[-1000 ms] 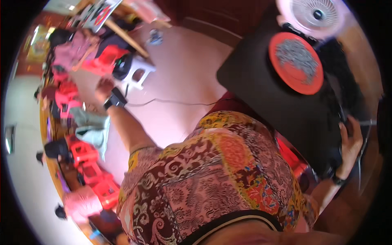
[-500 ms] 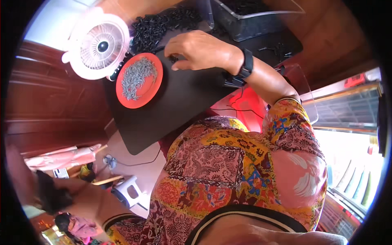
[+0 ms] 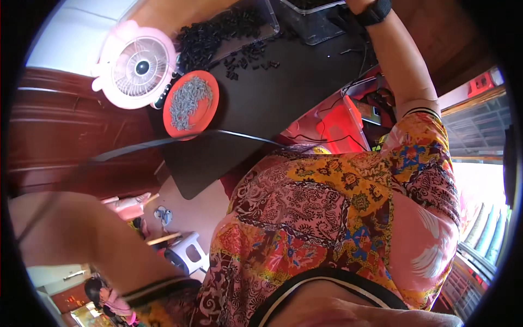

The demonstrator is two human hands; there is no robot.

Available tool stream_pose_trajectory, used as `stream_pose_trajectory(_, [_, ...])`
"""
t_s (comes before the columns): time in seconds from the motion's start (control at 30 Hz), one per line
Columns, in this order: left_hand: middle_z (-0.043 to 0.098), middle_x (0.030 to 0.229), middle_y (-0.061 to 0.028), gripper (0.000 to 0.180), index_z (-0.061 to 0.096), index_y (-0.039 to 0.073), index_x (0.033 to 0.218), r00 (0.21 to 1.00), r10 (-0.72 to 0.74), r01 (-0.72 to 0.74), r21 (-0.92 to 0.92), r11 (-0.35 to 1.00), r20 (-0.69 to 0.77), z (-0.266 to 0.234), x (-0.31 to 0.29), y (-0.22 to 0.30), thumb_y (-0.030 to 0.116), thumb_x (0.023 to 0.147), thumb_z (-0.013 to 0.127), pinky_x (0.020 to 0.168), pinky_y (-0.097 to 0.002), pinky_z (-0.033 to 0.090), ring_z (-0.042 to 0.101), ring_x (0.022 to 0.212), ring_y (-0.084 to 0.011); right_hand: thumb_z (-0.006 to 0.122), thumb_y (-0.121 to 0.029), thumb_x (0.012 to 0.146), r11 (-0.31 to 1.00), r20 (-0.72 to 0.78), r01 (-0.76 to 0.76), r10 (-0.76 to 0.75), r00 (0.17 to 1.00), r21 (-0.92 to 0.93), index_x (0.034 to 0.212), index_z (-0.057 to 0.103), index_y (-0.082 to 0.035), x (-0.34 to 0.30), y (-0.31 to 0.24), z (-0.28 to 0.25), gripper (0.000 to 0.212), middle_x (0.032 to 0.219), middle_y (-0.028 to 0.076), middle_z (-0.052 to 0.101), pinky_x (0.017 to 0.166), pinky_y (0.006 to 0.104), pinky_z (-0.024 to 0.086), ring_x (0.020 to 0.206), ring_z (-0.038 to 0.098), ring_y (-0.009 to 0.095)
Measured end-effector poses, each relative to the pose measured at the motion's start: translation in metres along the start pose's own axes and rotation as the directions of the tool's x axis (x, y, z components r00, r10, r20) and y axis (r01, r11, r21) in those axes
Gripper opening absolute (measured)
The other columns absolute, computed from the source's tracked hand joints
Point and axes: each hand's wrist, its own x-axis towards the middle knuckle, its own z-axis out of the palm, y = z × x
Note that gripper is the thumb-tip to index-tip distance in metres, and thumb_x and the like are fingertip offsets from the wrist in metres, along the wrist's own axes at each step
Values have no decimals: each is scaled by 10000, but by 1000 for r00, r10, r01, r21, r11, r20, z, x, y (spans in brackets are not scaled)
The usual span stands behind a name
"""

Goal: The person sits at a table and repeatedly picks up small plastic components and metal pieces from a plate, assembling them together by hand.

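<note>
presently, an orange plate (image 3: pixel 205 111) is set on a dark table (image 3: pixel 256 103), and a heap of small grey pieces (image 3: pixel 185 103) is held on it, with bare orange showing around them. just to the left of the plate, a pink fan (image 3: pixel 143 67) with a round grille is placed, close to the rim. above the plate, a pile of small black pieces (image 3: pixel 204 43) is spread, and loose black pieces (image 3: pixel 253 57) are scattered to its upper right. farther to the plate's upper right, a clear bin (image 3: pixel 316 37) is cut off by the top of the view. the right hand (image 3: pixel 359 4) is held well apart from the plate, near the bin; most of it is cut off, so whether its fingers are apart, together or clamped on something cannot be told. a dark wristband (image 3: pixel 376 12) is worn at that wrist. a dark cable (image 3: pixel 239 135) is stretched past the plate's lower rim, between the left arm (image 3: pixel 71 218) and the patterned shirt (image 3: pixel 305 212). the left arm is blurred, to the plate's lower left; the left hand is out of view, and its state cannot be told. below the plate, a white stool (image 3: pixel 193 253) is partly seen.
</note>
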Motion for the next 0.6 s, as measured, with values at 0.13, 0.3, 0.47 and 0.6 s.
stream_pose_trajectory(0.13, [545,864,-205,215,515,-20,772,994,69,-57,138,989,-83,-5,-62,-45,157,854,423,586,-322,462,551,717,-264,627,-213,732,995,25,89,-88,996,-43,832,642,-31,-2,-5,23,208,830,169,635,665,398,495,786,603,349])
stream_pose_trajectory(0.3, [562,777,-157,226,531,-17,843,911,-382,361,-146,921,-155,44,-160,-127,162,884,399,598,-300,455,539,632,-214,648,-129,718,952,-29,183,-181,983,246,833,642,-44,-19,-74,-10,143,816,148,630,669,386,505,770,611,328])
stream_pose_trajectory(0.47, [591,779,-91,230,535,-2,912,744,-642,606,-215,766,-187,52,-193,-146,187,920,404,616,-259,430,568,666,-154,636,-150,730,890,193,177,-278,941,419,815,648,-60,-15,-102,56,124,816,132,635,714,380,494,797,612,316])
stream_pose_trajectory(0.6, [580,779,-92,233,516,15,927,783,-594,572,-160,804,-184,52,-180,-159,204,936,380,633,-270,418,557,677,-164,669,-176,738,940,564,-59,-150,812,335,935,645,-75,-34,-68,140,223,829,91,655,710,361,496,796,632,272])
